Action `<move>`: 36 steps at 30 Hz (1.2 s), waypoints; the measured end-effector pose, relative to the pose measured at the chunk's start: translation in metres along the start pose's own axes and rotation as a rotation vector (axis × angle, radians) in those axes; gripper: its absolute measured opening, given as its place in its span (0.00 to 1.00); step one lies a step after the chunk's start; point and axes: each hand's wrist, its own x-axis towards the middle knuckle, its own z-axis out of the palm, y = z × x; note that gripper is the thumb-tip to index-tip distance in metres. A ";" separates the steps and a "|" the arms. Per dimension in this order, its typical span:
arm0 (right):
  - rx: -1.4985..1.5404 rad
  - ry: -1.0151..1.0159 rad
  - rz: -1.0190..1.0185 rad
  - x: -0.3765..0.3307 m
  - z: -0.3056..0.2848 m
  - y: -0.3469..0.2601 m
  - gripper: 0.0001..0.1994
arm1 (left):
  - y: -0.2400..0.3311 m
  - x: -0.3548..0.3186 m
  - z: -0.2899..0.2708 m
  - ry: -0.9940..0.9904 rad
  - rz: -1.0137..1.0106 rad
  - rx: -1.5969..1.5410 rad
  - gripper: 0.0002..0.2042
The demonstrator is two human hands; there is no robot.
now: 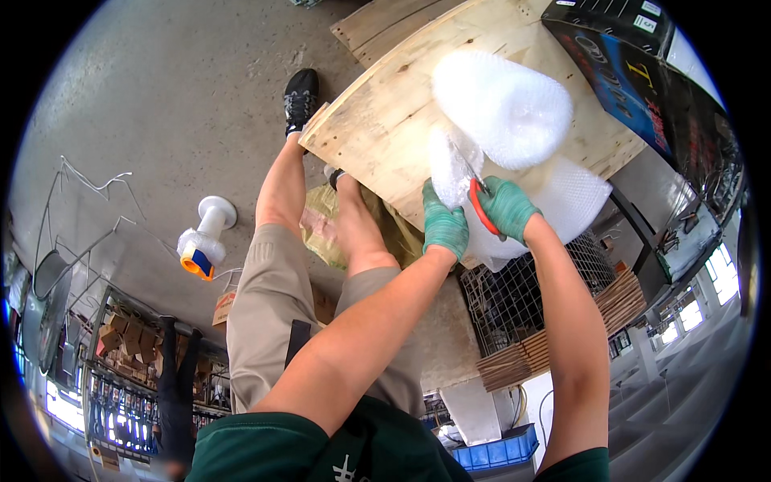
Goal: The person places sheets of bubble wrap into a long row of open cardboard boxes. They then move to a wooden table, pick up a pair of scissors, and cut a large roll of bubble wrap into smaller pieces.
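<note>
Both of my hands wear green gloves and are close together at the near edge of a plywood tabletop [377, 120]. My right hand [507, 210] is closed around scissors [482, 210] with red handles, their blades pointing away from me against the bubble wrap. In my left hand [445, 225] is the lower end of a small bunched piece of bubble wrap [450, 170]. A large roll of bubble wrap [506, 108] lies just beyond my hands. More loose bubble wrap [577, 197] spreads to the right of my right hand and hangs below it.
At the far right stands a large black printed box [634, 88]. A black wire basket [514, 301] and stacked flat cardboard [562, 333] are below the table's right side. On the floor at left are a tape dispenser [197, 261] and a yellowish sack [321, 225]. A blue crate [498, 451] sits lower right.
</note>
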 end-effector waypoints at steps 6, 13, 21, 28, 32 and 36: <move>-0.047 -0.125 -0.037 0.018 -0.007 0.029 0.27 | 0.003 -0.008 -0.004 -0.012 -0.026 0.094 0.38; -0.084 -0.144 -0.129 0.011 0.000 0.021 0.37 | 0.005 -0.010 -0.008 -0.053 -0.080 0.018 0.40; -0.041 -0.107 0.075 0.019 0.005 -0.008 0.43 | 0.009 -0.016 -0.011 -0.053 -0.085 -0.021 0.39; 0.111 -0.125 0.065 0.004 -0.005 0.008 0.37 | 0.005 -0.015 -0.022 -0.026 -0.040 -0.026 0.35; 0.126 -0.194 0.193 -0.008 -0.009 0.014 0.46 | 0.000 -0.016 -0.024 0.009 -0.050 0.089 0.35; 0.068 -0.167 0.161 -0.013 -0.005 -0.006 0.46 | 0.004 -0.023 -0.026 0.018 -0.070 0.049 0.34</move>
